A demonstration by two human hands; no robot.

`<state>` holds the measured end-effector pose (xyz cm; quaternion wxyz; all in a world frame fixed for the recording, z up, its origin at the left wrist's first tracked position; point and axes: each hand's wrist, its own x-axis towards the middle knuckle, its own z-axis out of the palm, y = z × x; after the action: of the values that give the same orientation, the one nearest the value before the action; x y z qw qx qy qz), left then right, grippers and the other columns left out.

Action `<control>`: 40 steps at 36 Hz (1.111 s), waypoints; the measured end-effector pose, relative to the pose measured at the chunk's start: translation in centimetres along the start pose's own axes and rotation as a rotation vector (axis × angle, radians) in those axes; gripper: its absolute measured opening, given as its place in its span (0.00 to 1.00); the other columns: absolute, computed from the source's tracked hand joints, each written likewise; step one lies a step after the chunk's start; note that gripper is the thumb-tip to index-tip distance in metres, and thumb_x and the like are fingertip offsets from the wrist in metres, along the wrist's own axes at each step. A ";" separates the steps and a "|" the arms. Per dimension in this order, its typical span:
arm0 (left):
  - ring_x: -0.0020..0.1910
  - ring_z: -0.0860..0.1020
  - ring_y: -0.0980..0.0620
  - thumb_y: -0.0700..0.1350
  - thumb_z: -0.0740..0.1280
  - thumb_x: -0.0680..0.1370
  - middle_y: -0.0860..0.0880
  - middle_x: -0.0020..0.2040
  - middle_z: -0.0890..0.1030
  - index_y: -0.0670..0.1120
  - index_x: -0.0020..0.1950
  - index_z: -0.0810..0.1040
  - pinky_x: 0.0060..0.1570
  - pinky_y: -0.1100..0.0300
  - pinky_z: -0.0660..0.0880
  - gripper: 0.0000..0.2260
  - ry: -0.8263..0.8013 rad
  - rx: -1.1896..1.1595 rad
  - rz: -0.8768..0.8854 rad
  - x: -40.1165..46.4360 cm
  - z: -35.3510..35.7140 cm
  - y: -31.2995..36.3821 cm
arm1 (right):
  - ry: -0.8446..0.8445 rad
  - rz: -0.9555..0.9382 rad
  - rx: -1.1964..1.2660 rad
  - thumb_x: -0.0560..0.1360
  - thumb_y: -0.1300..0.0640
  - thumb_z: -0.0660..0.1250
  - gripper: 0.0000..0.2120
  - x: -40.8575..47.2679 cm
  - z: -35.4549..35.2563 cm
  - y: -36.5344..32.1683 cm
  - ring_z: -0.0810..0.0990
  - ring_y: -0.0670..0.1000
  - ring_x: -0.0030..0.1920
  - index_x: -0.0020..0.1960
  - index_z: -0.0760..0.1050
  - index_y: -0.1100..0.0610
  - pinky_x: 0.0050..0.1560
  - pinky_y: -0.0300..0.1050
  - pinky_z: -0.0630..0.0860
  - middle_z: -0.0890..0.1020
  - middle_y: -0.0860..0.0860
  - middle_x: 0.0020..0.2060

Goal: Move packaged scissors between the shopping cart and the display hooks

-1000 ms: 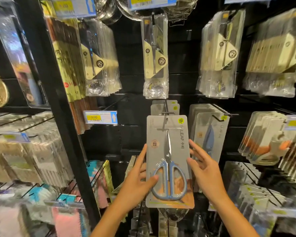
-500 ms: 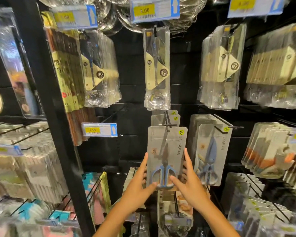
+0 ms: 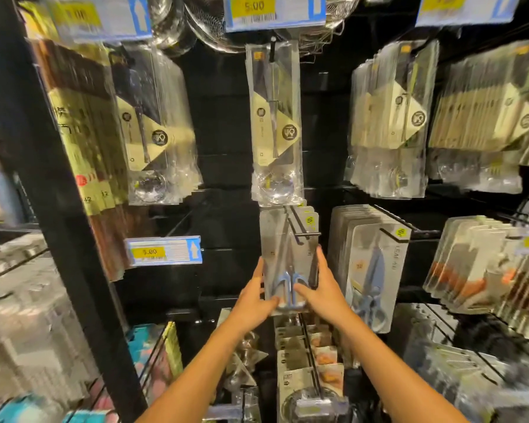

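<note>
**Both hands hold a scissors pack at the display hook**

The left hand (image 3: pixel 254 296) and the right hand (image 3: pixel 321 293) grip the two lower side edges of a grey card blister pack of blue-handled scissors (image 3: pixel 287 257). The left thumb lies across the front of the pack near the blue handle loops, and the right thumb crosses the front from the other side; the remaining fingers of each hand reach up along the pack's edges. The pack stands nearly upright between the hands, with its top at the black wire display hook (image 3: pixel 303 230) that juts out just above the fingertips. The frame is blurred there, so I cannot tell whether the pack's hanging hole is already threaded on the hook. More grey cards of the same kind sit behind it on that hook.

Just beyond the right hand hangs a full row of identical grey scissors packs (image 3: pixel 370 270) on a neighbouring black hook, the front one showing its blue scissors. Directly above the hands hangs a clear plastic sleeve holding a steel ladle (image 3: pixel 274 123). Off past the left hand, at about fingertip height, a blue-and-yellow price label (image 3: pixel 164 251) is fixed beside a black shelf upright (image 3: pixel 58 209). Below the wrists hang further carded goods (image 3: pixel 309 358) on lower hooks. No shopping cart appears in the view.
</note>
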<state>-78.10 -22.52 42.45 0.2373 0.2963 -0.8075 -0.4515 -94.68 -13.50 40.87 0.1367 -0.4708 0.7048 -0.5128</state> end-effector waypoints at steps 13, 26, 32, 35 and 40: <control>0.72 0.66 0.57 0.45 0.67 0.81 0.53 0.78 0.61 0.56 0.81 0.54 0.65 0.71 0.61 0.33 0.098 0.296 -0.010 -3.8 -1.1 -3.5 | -0.070 0.017 -0.130 0.78 0.53 0.70 0.34 -3.9 0.5 1.9 0.63 0.51 0.77 0.80 0.59 0.50 0.74 0.47 0.63 0.63 0.50 0.77; 0.74 0.61 0.64 0.47 0.66 0.80 0.59 0.76 0.65 0.54 0.78 0.63 0.70 0.76 0.51 0.27 0.026 0.587 0.012 -20.1 -1.5 -10.6 | -0.448 -0.153 -0.235 0.80 0.48 0.66 0.23 -14.2 6.0 5.4 0.66 0.44 0.73 0.74 0.68 0.43 0.73 0.43 0.66 0.70 0.40 0.72; 0.74 0.67 0.58 0.49 0.65 0.81 0.58 0.74 0.67 0.56 0.77 0.65 0.69 0.59 0.69 0.24 0.057 0.553 -0.082 -30.4 -2.0 -14.8 | -0.711 -0.199 -0.221 0.81 0.49 0.65 0.22 -20.3 9.6 5.3 0.64 0.35 0.70 0.73 0.67 0.40 0.68 0.31 0.61 0.67 0.33 0.68; 0.70 0.69 0.60 0.49 0.65 0.80 0.58 0.71 0.72 0.58 0.75 0.67 0.68 0.61 0.68 0.23 0.148 0.551 -0.139 -35.8 -2.2 -16.5 | -0.836 -0.164 -0.163 0.81 0.51 0.66 0.21 -23.4 11.5 4.8 0.67 0.38 0.68 0.73 0.69 0.43 0.67 0.31 0.64 0.67 0.34 0.66; 0.68 0.70 0.56 0.59 0.58 0.79 0.52 0.69 0.74 0.55 0.73 0.70 0.64 0.66 0.68 0.23 0.219 0.511 -0.326 -44.5 -2.1 -16.7 | -1.006 -0.197 -0.150 0.80 0.49 0.68 0.20 -28.5 15.6 4.7 0.68 0.34 0.65 0.70 0.69 0.40 0.65 0.31 0.68 0.64 0.23 0.63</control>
<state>-40.71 0.11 23.83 0.1653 0.5184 -0.8063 -0.2319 -71.77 0.27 21.77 0.3756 -0.7316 0.5392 -0.1814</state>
